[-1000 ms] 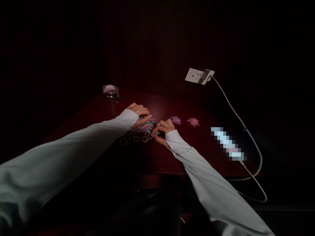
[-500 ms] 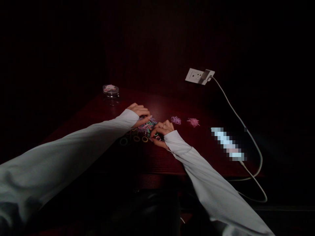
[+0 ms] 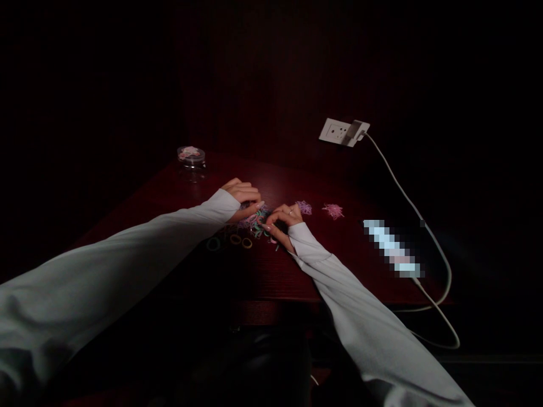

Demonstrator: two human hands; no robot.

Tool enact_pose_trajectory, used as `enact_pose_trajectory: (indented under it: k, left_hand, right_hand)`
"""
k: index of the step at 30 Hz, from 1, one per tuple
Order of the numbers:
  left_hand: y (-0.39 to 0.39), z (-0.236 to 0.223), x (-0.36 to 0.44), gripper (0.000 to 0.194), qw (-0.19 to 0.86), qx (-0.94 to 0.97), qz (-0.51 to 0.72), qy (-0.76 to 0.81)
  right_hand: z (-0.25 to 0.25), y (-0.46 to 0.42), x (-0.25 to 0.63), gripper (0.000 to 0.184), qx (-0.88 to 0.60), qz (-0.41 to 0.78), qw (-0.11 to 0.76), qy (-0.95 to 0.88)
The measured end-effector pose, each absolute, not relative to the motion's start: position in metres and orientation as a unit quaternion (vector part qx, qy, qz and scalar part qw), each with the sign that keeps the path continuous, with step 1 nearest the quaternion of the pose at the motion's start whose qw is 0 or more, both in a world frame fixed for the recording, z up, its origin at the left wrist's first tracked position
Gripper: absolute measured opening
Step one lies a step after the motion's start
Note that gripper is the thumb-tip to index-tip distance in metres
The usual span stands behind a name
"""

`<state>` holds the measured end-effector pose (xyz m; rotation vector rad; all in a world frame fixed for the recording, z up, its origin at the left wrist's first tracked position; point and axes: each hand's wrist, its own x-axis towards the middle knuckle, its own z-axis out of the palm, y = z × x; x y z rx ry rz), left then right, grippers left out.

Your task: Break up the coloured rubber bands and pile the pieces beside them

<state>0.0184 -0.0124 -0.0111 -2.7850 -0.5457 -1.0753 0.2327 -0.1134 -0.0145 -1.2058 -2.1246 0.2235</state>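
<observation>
Left hand [image 3: 242, 196] and right hand [image 3: 281, 221] curled at heaped ring-shaped bands [image 3: 254, 219], each grip unclear, grained tabletop [image 3: 263, 277]

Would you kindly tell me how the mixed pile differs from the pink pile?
The mixed pile shows several colours; the pink pile looks all pink. The mixed pile spreads wider than the pink pile. The left hand partly covers the mixed pile, while the pink pile lies uncovered. Both rest on the table.
</observation>
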Motion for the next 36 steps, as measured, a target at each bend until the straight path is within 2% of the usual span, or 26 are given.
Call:
enact_pose_trajectory:
  k: [4, 11, 18, 25, 31, 36]
  left_hand:
    - [-0.024, -0.002, 0.017, 0.037, 0.047, -0.936, -0.316, -0.15]
    - [-0.029, 0.0, 0.019, 0.037, 0.019, -0.955, -0.279, -0.095]
    - [-0.029, 0.0, 0.019, 0.035, 0.023, -0.949, -0.297, -0.108]
    - [-0.026, 0.0, 0.018, 0.037, 0.03, -0.937, -0.32, -0.136]
    - [-0.026, 0.0, 0.018, 0.036, 0.022, -0.925, -0.338, -0.171]
    - [-0.025, 0.0, 0.019, 0.035, 0.024, -0.913, -0.361, -0.191]
  right_hand:
    - [-0.013, -0.113, 0.234, 0.026, -0.474, 0.092, 0.378, -0.79]
    - [-0.011, -0.113, 0.233, 0.028, -0.479, 0.097, 0.381, -0.785]
    - [-0.012, -0.11, 0.234, 0.034, -0.502, 0.109, 0.39, -0.764]
    - [-0.022, -0.101, 0.24, 0.028, -0.536, 0.116, 0.427, -0.719]
    - [-0.045, -0.088, 0.232, 0.045, -0.54, 0.172, 0.488, -0.663]
    - [-0.06, -0.073, 0.207, 0.04, -0.583, 0.175, 0.498, -0.618]
